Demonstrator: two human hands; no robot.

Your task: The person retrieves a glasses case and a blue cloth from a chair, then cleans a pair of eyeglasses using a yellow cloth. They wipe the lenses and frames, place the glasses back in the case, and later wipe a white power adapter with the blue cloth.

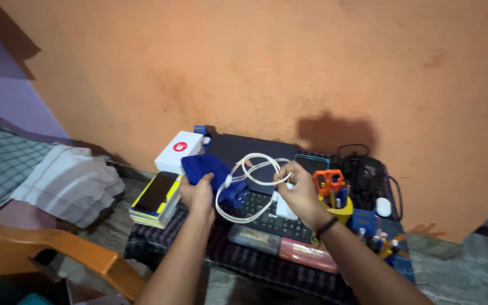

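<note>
Head view: my left hand (197,189) grips blue cloth (207,169).
Right hand (297,189): pinches white cable (249,169).
Handling: limp, light; I judge coils best.

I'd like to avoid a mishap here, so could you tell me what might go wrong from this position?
The white cable, looped between the left hand and right hand, could snag the orange scissors in the yellow holder and tip it. The blue cloth in the left hand's grip may tangle with the cable.
</note>
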